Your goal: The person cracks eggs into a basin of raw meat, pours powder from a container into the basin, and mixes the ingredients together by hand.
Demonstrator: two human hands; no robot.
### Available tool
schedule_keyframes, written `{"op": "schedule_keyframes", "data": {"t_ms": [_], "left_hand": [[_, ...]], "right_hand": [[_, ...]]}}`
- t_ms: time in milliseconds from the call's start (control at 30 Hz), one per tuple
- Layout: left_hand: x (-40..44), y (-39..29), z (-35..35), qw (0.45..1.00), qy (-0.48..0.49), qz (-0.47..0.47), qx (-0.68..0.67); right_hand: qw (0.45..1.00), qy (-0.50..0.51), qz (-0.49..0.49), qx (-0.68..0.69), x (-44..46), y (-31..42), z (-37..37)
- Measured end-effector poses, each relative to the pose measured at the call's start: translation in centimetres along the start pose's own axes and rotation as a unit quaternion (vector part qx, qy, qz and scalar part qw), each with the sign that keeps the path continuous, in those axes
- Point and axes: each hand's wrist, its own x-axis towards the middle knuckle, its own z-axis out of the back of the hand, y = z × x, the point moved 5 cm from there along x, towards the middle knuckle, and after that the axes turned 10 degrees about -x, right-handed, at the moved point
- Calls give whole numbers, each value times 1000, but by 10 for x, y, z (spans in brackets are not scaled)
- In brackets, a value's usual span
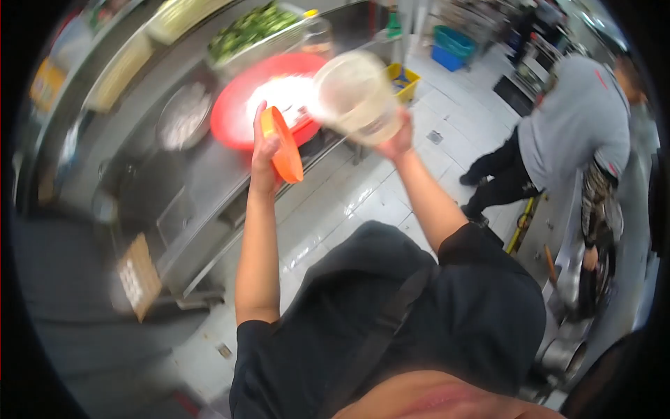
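From my distant seat I see a loose black top [481, 321], its plain cloth softly creased around a rounded neckline [419, 372]. Its left sleeve [252, 356] and right sleeve [478, 255] are short, ending near the elbows. A dark strap [410, 302] slants across the front. The left hand [265, 150] and right hand [398, 140] are bare, like both forearms [258, 258]

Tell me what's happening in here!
Someone is holding an orange lid in their left hand and a see-through tub in their right hand. The tub is tipped sideways, close to a big red bowl with something white in it, too blurry to name. Chopped greens sit in a tray behind the bowl. Another person in grey stands across the floor, near some pans.
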Motion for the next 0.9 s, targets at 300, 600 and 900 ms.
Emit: {"op": "schedule_keyframes", "data": {"t_ms": [300, 600, 900], "left_hand": [[107, 164, -67, 942, 130, 180, 250], [94, 246, -205, 914, 231, 293, 162], [64, 284, -250, 906, 315, 198, 203]], "right_hand": [[952, -217, 61, -205, -104, 5, 76], [915, -309, 148, -214, -212, 79, 109], [904, -325, 120, -249, -270, 174, 122]]}}
